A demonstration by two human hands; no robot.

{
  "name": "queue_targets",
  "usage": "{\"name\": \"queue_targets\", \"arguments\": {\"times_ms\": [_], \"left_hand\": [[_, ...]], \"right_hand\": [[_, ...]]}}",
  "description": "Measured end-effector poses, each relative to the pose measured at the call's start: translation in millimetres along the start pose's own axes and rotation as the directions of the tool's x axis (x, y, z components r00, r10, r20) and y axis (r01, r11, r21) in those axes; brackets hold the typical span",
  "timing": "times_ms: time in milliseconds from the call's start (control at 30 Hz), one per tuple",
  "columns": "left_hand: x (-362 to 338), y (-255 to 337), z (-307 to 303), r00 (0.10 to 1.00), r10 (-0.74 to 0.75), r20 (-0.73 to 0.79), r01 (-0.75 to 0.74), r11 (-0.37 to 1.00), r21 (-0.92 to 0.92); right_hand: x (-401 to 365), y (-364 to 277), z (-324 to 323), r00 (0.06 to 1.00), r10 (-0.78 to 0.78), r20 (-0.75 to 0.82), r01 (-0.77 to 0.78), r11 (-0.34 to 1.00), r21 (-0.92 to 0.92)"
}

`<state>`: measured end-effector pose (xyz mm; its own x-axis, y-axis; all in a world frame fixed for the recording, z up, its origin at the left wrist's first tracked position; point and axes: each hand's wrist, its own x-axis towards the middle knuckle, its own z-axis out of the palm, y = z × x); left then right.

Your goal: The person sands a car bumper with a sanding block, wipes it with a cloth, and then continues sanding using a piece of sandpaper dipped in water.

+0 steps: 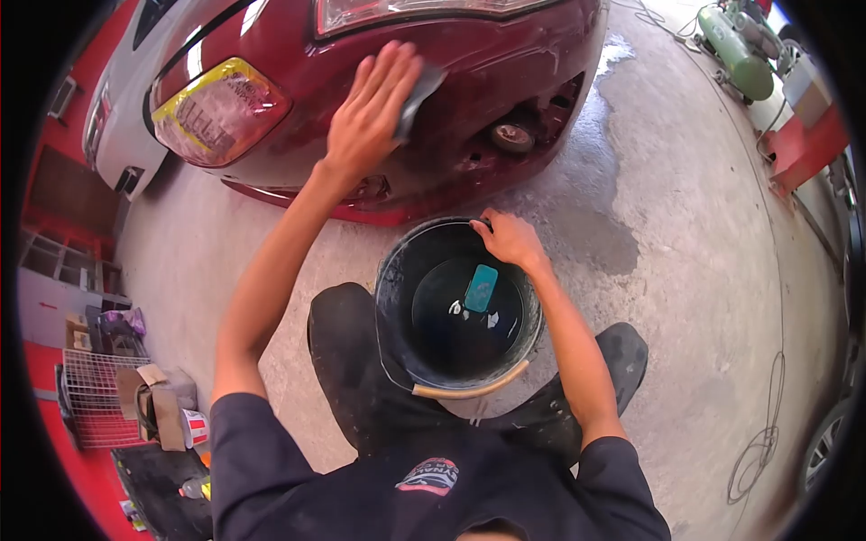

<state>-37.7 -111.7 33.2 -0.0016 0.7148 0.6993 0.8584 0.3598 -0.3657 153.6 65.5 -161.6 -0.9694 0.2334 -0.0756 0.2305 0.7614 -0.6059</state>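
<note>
My left hand [374,113] lies with fingers stretched out over a dark grey piece of sandpaper [422,97], pressing it on the dark red car bumper [311,149]. Part of the sandpaper is hidden under the palm. Between my knees is a black bucket [397,311] holding dark water. My right hand [512,240] grips its far rim, fingers bent over the edge. A teal block [482,287] sits in the bucket, with small pale shapes near it. The bucket's handle [471,383] hangs down on my side.
A lamp [221,113] edged with yellow tape is left of my hand. Wet concrete [591,243] lies to the right. A green compressor [735,52], a red stand [807,140] and a coiled cable [756,460] are farther right. A wire rack [101,388] and boxes stand left.
</note>
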Motion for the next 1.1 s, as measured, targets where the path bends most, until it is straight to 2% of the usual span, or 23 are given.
{"name": "queue_targets", "arguments": {"times_ms": [67, 167, 267, 367, 467, 500, 567, 633, 667, 733, 800, 867, 900, 1000, 1067, 1100], "left_hand": [[55.8, 13.1, 11.5, 0.998, 0.061, -0.01, -0.062, 0.998, -0.016], [38.5, 10.5, -4.5, 0.999, 0.028, 0.031, -0.025, 0.997, -0.068], [-57.9, -26.4, -10.1, 0.998, -0.061, -0.019, 0.061, 0.998, 0.03], [-23.6, -19.3, -7.0, 1.0, -0.027, 0.001, 0.027, 0.999, 0.022], [49.4, 1.7, 5.7, 0.997, 0.054, 0.061, -0.054, 0.999, 0.006], [46.6, 1.3, 6.9, 0.998, 0.053, 0.033, -0.053, 0.999, -0.003], [8.4, -7.9, -19.7, 0.991, 0.026, 0.132, -0.036, 0.997, 0.069], [-44.6, -17.2, -34.5, 0.995, -0.074, 0.068, 0.081, 0.992, -0.095], [-59.3, -30.9, -23.5, 0.996, -0.064, 0.066, 0.067, 0.997, -0.039], [-36.1, -28.8, -2.9, 1.0, -0.027, 0.008, 0.027, 0.998, 0.054], [26.8, 4.4, -6.7, 0.999, -0.042, 0.033, 0.042, 0.999, -0.007], [39.1, 13.7, -13.7, 0.997, -0.023, 0.068, 0.024, 1.0, -0.018], [37.1, 14.9, -18.3, 0.996, -0.022, 0.084, 0.023, 1.0, -0.014], [-32.3, -11.0, -16.0, 0.998, -0.049, 0.025, 0.049, 0.999, 0.001], [-46.4, -18.6, -15.8, 0.998, -0.061, 0.036, 0.059, 0.997, 0.044], [-27.4, -12.7, -7.6, 0.998, -0.059, -0.01, 0.06, 0.997, 0.039]], "right_hand": [[-4.4, 2.5, -0.2, 1.0, -0.019, 0.001, 0.019, 1.0, 0.024], [-4.7, -0.7, -7.2, 0.998, 0.027, 0.048, -0.026, 0.999, -0.02], [-4.8, 0.1, -3.6, 0.999, 0.008, -0.049, -0.009, 1.0, -0.028], [-5.3, -4.4, 3.9, 0.995, 0.009, -0.098, -0.015, 0.998, -0.062], [-10.4, -3.1, 0.1, 0.998, 0.017, -0.06, -0.02, 0.999, -0.038], [-13.6, -1.3, 2.6, 0.999, 0.004, -0.052, -0.006, 0.999, -0.04], [-5.6, 2.5, 4.0, 0.997, -0.026, -0.07, 0.023, 0.999, -0.046], [-6.3, -4.6, -2.1, 0.999, -0.003, -0.051, 0.002, 1.0, -0.03], [-6.1, -9.8, -7.3, 0.999, 0.01, -0.037, -0.012, 0.999, -0.042], [-7.5, -5.6, -5.0, 0.999, 0.0, -0.035, -0.002, 0.999, -0.051], [-9.1, 0.0, 1.6, 0.999, -0.003, -0.051, 0.003, 1.0, 0.011], [-16.9, -1.8, -4.8, 1.0, -0.002, -0.03, 0.003, 1.0, 0.027], [-18.0, -2.4, -6.4, 1.0, -0.005, -0.03, 0.006, 1.0, 0.022], [-14.6, -3.6, -6.3, 0.999, -0.002, -0.048, 0.002, 1.0, 0.007], [-11.5, -5.4, -4.8, 1.0, -0.003, -0.03, 0.003, 1.0, -0.007], [-9.8, -2.6, 1.7, 0.999, -0.01, -0.038, 0.009, 1.0, -0.023]]}}
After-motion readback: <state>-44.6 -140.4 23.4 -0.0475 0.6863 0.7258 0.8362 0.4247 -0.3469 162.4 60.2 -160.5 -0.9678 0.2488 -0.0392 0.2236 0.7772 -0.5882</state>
